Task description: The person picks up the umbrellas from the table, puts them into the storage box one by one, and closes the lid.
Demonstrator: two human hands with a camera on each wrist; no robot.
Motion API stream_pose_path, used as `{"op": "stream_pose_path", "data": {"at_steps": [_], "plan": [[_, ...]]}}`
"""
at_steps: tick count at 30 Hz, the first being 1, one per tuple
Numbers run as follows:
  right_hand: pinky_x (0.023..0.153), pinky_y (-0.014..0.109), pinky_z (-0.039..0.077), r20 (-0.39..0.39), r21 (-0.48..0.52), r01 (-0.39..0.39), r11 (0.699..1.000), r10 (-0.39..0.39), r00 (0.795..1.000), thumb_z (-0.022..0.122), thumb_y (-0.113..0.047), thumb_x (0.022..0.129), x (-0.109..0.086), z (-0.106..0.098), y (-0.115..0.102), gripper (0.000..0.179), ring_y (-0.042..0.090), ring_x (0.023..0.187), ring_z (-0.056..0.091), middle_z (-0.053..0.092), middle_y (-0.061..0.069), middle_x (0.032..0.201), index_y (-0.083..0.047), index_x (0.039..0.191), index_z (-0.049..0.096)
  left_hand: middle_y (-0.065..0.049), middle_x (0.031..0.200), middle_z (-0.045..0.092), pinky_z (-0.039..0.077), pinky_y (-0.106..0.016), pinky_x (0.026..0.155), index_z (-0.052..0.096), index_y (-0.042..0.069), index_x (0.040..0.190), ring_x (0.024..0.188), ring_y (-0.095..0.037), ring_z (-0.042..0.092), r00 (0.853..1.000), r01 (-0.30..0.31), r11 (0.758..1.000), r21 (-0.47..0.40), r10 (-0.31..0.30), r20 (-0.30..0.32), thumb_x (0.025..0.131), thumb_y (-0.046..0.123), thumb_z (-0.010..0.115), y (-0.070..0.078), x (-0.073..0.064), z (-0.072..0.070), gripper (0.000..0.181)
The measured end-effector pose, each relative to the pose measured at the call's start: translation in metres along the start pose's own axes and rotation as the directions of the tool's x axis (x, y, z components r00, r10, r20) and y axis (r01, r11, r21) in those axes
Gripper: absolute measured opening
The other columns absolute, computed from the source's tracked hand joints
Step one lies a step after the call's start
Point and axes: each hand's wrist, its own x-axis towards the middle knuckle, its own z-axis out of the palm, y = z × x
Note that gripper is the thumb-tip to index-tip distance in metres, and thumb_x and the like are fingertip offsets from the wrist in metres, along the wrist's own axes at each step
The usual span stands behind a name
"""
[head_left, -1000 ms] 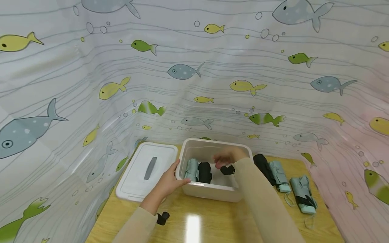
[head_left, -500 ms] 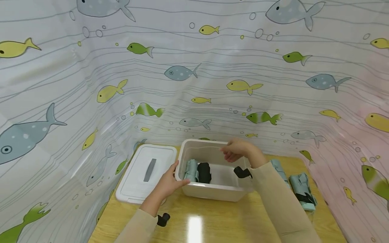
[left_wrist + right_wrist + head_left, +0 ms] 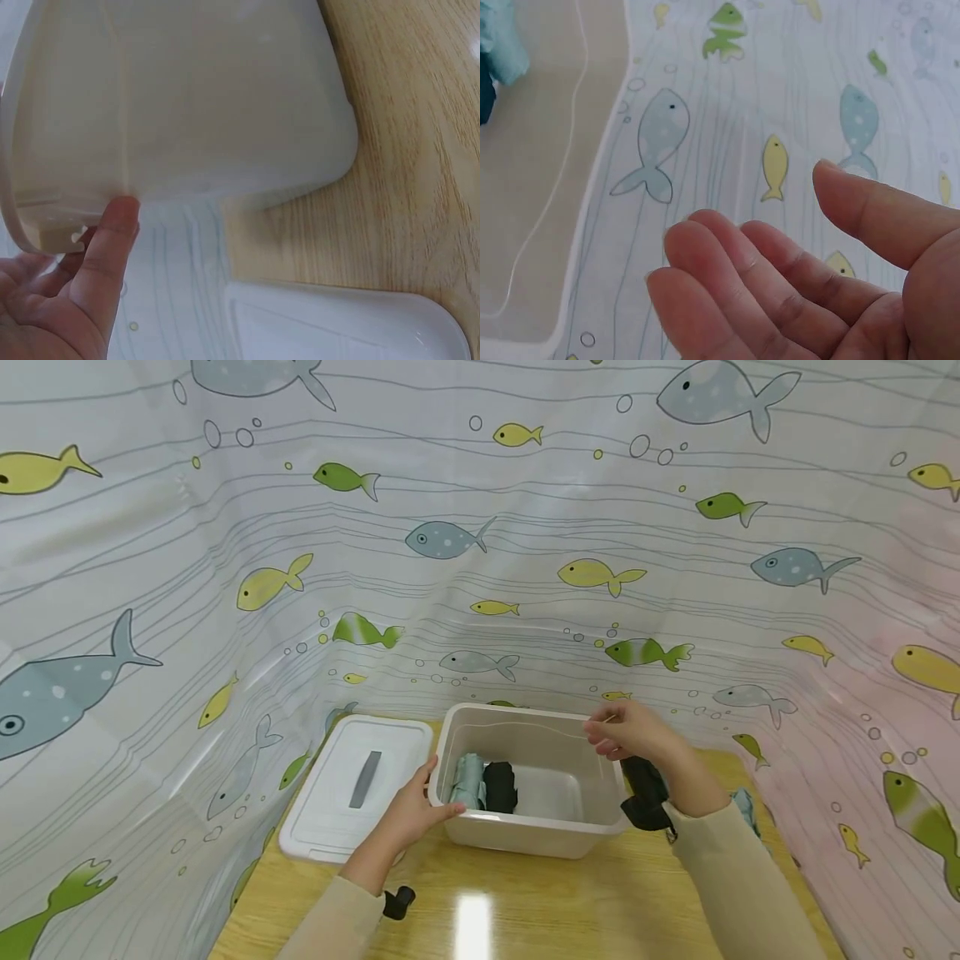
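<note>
A white plastic storage bin (image 3: 517, 835) stands on the wooden table. Inside, at its left end, a light teal folding umbrella (image 3: 469, 782) lies beside a black folding umbrella (image 3: 500, 787). My left hand (image 3: 411, 811) grips the bin's left end, thumb over the front corner; the left wrist view shows its fingers (image 3: 105, 255) along the outer wall beneath the rim. Over the bin's right end hovers my right hand (image 3: 633, 732), its fingers loosely bent and nothing in them. Beneath that wrist, another black umbrella (image 3: 639, 772) shows, partly covered by the arm and the wrist camera.
The bin's white lid (image 3: 330, 818), with a grey handle, lies left of the bin. A teal umbrella (image 3: 744, 806) peeks out beyond the right forearm, mostly hidden. A fish-patterned curtain (image 3: 525, 527) hangs around the back and sides of the wooden table (image 3: 540, 902).
My right hand has risen out of the bin and moved right, past its right rim, covering more of the umbrellas there. My left hand has kept its hold on the bin.
</note>
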Motion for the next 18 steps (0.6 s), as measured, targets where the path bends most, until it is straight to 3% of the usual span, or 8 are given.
{"op": "stream_pose_path", "data": {"at_steps": [7,13,18], "plan": [[0.080,0.038,0.059,-0.091,-0.001,-0.001,1.000,0.001,0.996,0.062,-0.030,0.101,-0.022,-0.010,0.018,0.047,0.026,0.093,0.071,0.070,0.018,0.112,0.007,0.130,0.057,-0.020,0.155,0.039,0.051,-0.048,0.095,0.019,0.010,0.161,0.129,-0.037,0.052,1.000,0.004,1.000,-0.005,-0.004,0.005,0.077,0.046,0.086,-0.001,0.000,-0.002,0.113],[0.078,0.036,0.059,-0.157,0.015,0.006,1.000,-0.003,0.988,0.060,-0.024,0.103,-0.031,-0.017,0.048,0.043,0.022,0.089,0.070,0.070,0.018,0.112,0.009,0.129,0.056,-0.017,0.158,0.035,0.051,-0.050,0.095,0.020,0.012,0.161,0.129,-0.038,0.052,1.000,0.020,1.000,0.013,-0.020,0.008,0.075,0.051,0.086,0.001,0.001,-0.004,0.115],[0.079,0.036,0.059,-0.211,0.007,-0.014,1.000,0.016,0.977,0.059,-0.030,0.103,-0.041,-0.024,0.081,0.050,0.023,0.094,0.070,0.065,0.025,0.119,0.010,0.131,0.053,-0.017,0.157,0.036,0.052,-0.049,0.093,0.020,0.013,0.161,0.127,-0.037,0.053,1.000,0.022,1.000,0.011,-0.022,0.013,0.075,0.051,0.085,-0.001,0.001,-0.002,0.115]]}}
